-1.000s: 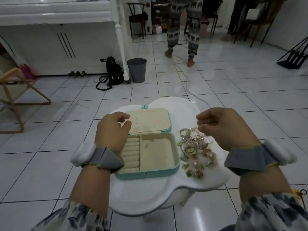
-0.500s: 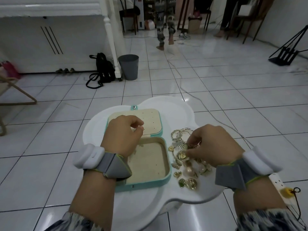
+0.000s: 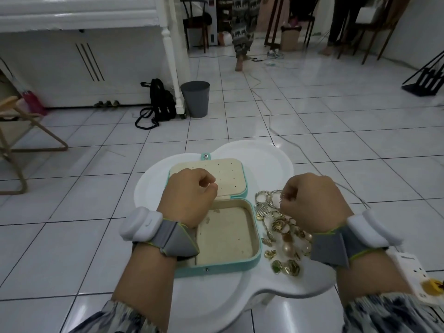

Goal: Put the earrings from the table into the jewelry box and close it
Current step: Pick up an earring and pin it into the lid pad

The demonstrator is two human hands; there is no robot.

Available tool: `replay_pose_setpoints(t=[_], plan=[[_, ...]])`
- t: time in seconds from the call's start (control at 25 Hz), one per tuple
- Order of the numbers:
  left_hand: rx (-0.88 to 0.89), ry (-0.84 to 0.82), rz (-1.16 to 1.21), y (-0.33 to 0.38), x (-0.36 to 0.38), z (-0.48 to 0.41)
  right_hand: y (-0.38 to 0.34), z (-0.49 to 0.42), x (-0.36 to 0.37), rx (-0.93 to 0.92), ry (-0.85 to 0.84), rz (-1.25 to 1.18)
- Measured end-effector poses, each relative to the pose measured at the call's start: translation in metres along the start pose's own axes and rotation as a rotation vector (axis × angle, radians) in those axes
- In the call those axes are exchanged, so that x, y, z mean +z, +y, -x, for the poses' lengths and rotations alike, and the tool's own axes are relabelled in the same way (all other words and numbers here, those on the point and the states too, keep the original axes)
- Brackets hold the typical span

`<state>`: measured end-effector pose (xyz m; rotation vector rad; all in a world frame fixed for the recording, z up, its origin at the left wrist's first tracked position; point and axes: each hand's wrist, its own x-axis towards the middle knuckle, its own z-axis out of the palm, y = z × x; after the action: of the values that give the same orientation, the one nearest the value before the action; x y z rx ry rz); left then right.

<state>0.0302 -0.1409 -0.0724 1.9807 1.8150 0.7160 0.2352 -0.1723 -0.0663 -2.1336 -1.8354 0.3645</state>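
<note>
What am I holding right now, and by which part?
The right hand pinches a small earring at its fingertips; which part is too small to tell. The left hand, curled, holds nothing visible.

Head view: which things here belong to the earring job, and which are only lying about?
Job: earrings, box, lid, table, left hand, right hand.
Lying about: bin, backpack, piano, power strip.
</note>
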Motion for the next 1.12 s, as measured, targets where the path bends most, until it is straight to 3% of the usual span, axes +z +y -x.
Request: replay_pose_setpoints(t=[0.28,0.56,0.76,0.92,1.12], plan=[[0.031,0.006,0.006,0.003,-0.002,-0.009,-0.022,-0.016,0.007,-0.127,0.102,-0.049],[-0.063,0.06,-0.212,0.007,0.015,-0.054,-0.045,-0.019,0.019,-0.293,-0.001,-0.208],[-0.089,-0.012,-0.415,0.005,0.024,-0.082,-0.043,-0.022,0.018,-0.172,0.053,-0.362],[-0.078,-0.078,-0.391,0.008,0.03,-0.088,-0.048,-0.021,0.018,-0.144,0.083,-0.431],[-0.043,0.003,-0.302,0.006,0.036,-0.089,-0.047,-0.024,0.018,-0.108,0.093,-0.459]])
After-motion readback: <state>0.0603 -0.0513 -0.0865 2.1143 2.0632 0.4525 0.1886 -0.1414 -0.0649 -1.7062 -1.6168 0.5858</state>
